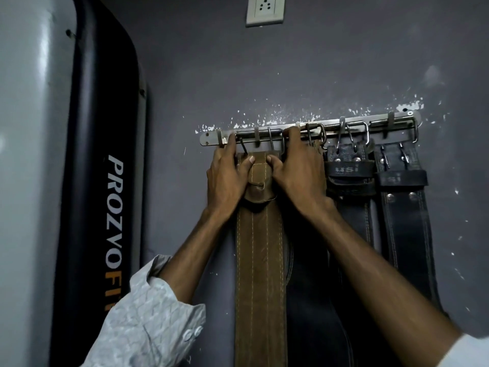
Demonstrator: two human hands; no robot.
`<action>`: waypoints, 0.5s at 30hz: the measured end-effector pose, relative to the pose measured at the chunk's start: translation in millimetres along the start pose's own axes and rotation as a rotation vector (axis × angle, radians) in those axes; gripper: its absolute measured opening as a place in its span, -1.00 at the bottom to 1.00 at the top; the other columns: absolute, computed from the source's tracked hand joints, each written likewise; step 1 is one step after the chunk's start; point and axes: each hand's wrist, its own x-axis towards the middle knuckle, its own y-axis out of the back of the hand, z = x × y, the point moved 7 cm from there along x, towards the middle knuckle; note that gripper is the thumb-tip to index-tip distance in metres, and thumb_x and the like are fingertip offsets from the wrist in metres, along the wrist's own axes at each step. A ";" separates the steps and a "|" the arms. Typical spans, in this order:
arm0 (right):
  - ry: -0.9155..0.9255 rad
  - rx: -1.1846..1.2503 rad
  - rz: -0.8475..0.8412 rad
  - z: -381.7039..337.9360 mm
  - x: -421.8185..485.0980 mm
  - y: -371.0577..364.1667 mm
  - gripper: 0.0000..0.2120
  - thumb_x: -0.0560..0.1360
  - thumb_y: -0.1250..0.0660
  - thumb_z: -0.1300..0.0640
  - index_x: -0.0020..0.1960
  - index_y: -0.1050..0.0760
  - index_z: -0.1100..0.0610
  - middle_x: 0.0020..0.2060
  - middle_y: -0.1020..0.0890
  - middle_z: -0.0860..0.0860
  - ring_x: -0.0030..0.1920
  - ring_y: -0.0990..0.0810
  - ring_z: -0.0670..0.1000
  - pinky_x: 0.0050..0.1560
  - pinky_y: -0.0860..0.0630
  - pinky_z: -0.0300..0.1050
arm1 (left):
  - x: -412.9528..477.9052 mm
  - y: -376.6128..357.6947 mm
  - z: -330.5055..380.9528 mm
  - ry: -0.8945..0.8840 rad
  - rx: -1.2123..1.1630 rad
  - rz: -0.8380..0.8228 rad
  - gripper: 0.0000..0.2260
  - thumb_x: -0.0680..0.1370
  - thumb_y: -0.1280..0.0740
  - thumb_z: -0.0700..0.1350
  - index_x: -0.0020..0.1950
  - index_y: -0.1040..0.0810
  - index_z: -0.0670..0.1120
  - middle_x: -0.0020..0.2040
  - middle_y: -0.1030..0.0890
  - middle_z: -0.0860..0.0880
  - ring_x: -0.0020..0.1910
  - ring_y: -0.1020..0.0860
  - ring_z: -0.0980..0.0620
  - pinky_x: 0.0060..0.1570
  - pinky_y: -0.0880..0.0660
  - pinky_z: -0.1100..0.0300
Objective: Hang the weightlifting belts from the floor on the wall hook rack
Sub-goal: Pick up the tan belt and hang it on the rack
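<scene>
A steel hook rack (381, 123) is screwed to the grey wall. A brown leather belt (259, 260) hangs down from its left part. My left hand (227, 176) grips the belt's top at its left edge, fingers up at the rack. My right hand (299, 170) grips the top at its right edge, its fingertips on the rack bar. The belt's metal buckle lies against the hooks between my hands. Two black belts (352, 170) (402, 178) hang by their buckles to the right. Another dark belt (307, 287) hangs partly hidden behind my right arm.
A tall black padded gym board (105, 154) with white and orange lettering stands against the wall at the left. A white wall socket (264, 10) sits above the rack. Chipped paint marks the wall around the rack.
</scene>
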 end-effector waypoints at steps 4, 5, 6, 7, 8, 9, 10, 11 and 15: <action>-0.001 0.073 -0.008 -7.9 -10.4 -1.4 -0.50 0.59 -0.41 0.13 0.45 -0.31 0.17 -0.24 -0.47 -0.11 -0.23 -0.46 -0.07 -0.20 -0.32 -0.26 | -8.9 2.4 0.0 0.039 0.017 -0.058 -0.39 0.63 -0.29 0.10 0.63 -0.15 0.04 0.11 -0.56 -0.09 -0.02 -0.44 0.09 -0.06 -0.26 0.29; -0.011 0.105 -0.008 -8.1 -12.2 -1.5 -0.49 0.58 -0.42 0.15 0.46 -0.32 0.17 -0.22 -0.52 -0.10 -0.22 -0.50 -0.06 -0.19 -0.39 -0.26 | -11.8 4.4 0.7 0.040 0.030 -0.071 -0.40 0.63 -0.28 0.10 0.63 -0.15 0.05 0.11 -0.58 -0.10 -0.02 -0.47 0.05 -0.06 -0.26 0.27; -0.021 0.130 -0.008 -7.6 -15.2 -1.0 -0.50 0.58 -0.42 0.17 0.45 -0.33 0.17 -0.19 -0.56 -0.08 -0.22 -0.54 -0.06 -0.19 -0.43 -0.31 | -15.7 7.8 1.6 0.035 0.038 -0.081 -0.40 0.63 -0.28 0.10 0.62 -0.16 0.05 0.12 -0.59 -0.10 0.01 -0.51 0.02 -0.06 -0.27 0.26; -0.035 0.144 -0.009 -6.7 -19.5 0.3 -0.55 0.58 -0.41 0.18 0.41 -0.36 0.18 -0.15 -0.60 -0.05 -0.20 -0.56 -0.05 -0.20 -0.44 -0.41 | -19.9 12.3 1.9 0.030 0.034 -0.086 -0.43 0.63 -0.27 0.12 0.61 -0.20 0.05 0.15 -0.61 -0.08 0.06 -0.55 0.01 -0.04 -0.31 0.25; -0.051 0.156 -0.010 -5.4 -24.7 2.3 -0.61 0.58 -0.40 0.18 0.36 -0.40 0.18 -0.11 -0.62 -0.03 -0.18 -0.58 -0.05 -0.20 -0.42 -0.49 | -25.3 16.4 1.0 0.028 0.025 -0.094 -0.45 0.63 -0.24 0.17 0.58 -0.26 0.05 0.20 -0.62 -0.04 0.12 -0.57 0.01 0.00 -0.38 0.23; -0.072 0.175 -0.011 -4.2 -30.6 4.8 -0.66 0.58 -0.41 0.18 0.31 -0.43 0.18 -0.06 -0.64 -0.02 -0.14 -0.59 -0.06 -0.17 -0.46 -0.48 | -31.8 20.5 0.1 0.026 0.014 -0.106 -0.47 0.62 -0.20 0.24 0.55 -0.32 0.07 0.23 -0.63 0.00 0.17 -0.59 0.02 0.07 -0.47 0.18; -0.093 0.196 -0.010 -3.6 -37.7 8.2 -0.69 0.57 -0.42 0.19 0.28 -0.46 0.18 -0.04 -0.64 -0.04 -0.12 -0.60 -0.08 -0.11 -0.50 -0.46 | -39.6 25.4 -0.6 0.028 0.007 -0.121 -0.47 0.61 -0.15 0.30 0.50 -0.38 0.09 0.24 -0.64 0.04 0.18 -0.60 0.03 0.13 -0.54 0.11; -0.115 0.209 -0.011 -3.1 -46.3 12.0 -0.70 0.55 -0.44 0.21 0.25 -0.49 0.18 -0.04 -0.62 -0.06 -0.10 -0.58 -0.10 -0.07 -0.48 -0.50 | -48.4 31.0 -0.8 0.036 0.006 -0.134 -0.47 0.59 -0.11 0.35 0.46 -0.42 0.11 0.22 -0.64 0.06 0.16 -0.61 0.04 0.13 -0.57 0.04; -0.166 0.199 -0.058 -6.4 -87.2 23.0 -0.72 0.49 -0.48 0.23 0.17 -0.53 0.16 -0.05 -0.60 -0.02 -0.04 -0.61 0.00 0.01 -0.53 -0.27 | -90.2 54.5 -1.0 0.081 -0.003 -0.169 -0.55 0.59 -0.18 0.31 0.36 -0.48 0.09 0.13 -0.64 0.07 0.03 -0.62 0.05 -0.01 -0.59 0.10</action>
